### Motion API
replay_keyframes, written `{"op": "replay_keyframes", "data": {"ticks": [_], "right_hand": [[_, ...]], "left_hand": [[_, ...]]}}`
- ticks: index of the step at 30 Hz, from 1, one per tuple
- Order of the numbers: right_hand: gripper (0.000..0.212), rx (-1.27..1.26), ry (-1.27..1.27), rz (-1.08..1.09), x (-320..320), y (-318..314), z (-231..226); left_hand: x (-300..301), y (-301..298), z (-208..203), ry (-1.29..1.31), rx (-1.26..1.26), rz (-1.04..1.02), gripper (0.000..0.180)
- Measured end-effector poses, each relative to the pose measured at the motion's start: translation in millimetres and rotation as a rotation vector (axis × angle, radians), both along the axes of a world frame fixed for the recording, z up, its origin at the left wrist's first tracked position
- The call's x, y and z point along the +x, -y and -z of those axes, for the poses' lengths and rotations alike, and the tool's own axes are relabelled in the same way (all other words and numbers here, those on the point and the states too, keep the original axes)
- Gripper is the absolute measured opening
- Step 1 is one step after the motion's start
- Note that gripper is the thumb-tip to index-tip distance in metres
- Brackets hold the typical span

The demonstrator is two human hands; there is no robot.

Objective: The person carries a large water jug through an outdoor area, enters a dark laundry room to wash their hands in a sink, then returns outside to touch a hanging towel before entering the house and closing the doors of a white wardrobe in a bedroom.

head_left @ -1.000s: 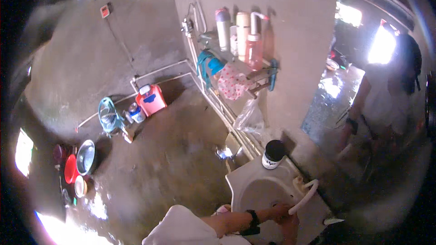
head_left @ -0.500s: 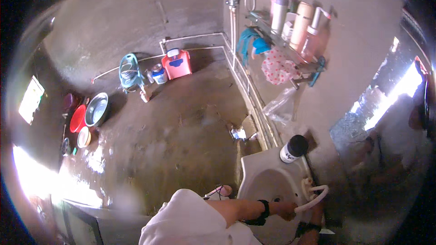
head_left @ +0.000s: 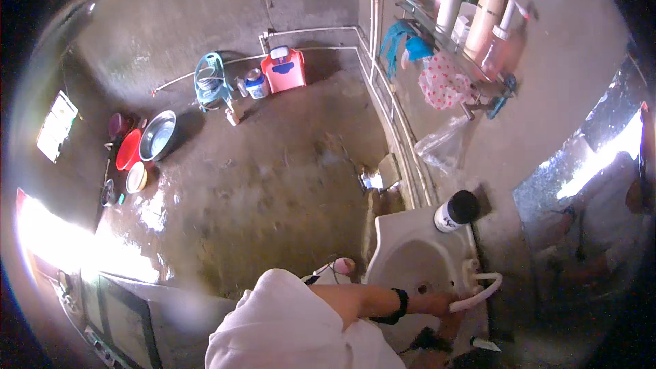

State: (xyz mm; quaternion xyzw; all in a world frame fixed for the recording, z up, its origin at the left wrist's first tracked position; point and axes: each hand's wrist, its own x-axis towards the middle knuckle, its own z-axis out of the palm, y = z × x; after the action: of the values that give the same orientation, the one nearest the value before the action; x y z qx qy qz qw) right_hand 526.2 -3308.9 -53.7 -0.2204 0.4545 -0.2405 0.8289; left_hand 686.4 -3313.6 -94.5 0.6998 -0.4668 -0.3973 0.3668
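The left hand (head_left: pixel 432 303) and right hand (head_left: pixel 448 330) sit by the spout (head_left: pixel 488 292), likely so the sink (head_left: pixel 393 224) catches drips. I cannot tell their fingers' state.

left arm (head_left: pixel 365 301): extended rightward | hands (head_left: pixel 434 305): close together | grip: unclear

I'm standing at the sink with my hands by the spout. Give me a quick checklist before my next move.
1. Left hand by the tip of the white spout: ok; contact is unclear.
2. Right hand close to the left: ok.
3. Drain hole uncovered: ok, it shows as a dark opening.
4. Left wrist bare: not ok, a black band is on it.
5. Sink rim free of items: not ok, a black-lidded container stands there.
6. Water running: cannot tell.
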Motion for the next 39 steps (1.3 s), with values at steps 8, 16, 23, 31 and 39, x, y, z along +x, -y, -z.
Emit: {"op": "replay_keyframes", "data": {"ticks": [8,16,23,31,39], "right_hand": [[0.039,0.206,0.323,0.085,36.1,-53.4,-31.0],[0.039,0.140,0.554,0.239,75.7,-11.8,-1.6],[0.035,-0.483,0.019,0.120,76.4,19.5,-2.1],[0.009,-0.065,0.117,0.136,103.0,11.5,34.6],[0.023,0.119,-0.038,0.305,123.1,10.0,-2.2]], "left_hand": [[-21.4,-54.0,-156.4,0.281,0.356,-0.533,0.055],[15.0,-49.3,-55.2,0.755,-0.352,0.151,0.055],[54.4,-75.8,-16.4,0.611,-0.082,-0.016,0.060],[85.9,-107.9,8.3,0.707,-0.102,-0.147,0.057],[87.9,-112.4,4.9,0.447,-0.051,-0.215,0.059]]}}
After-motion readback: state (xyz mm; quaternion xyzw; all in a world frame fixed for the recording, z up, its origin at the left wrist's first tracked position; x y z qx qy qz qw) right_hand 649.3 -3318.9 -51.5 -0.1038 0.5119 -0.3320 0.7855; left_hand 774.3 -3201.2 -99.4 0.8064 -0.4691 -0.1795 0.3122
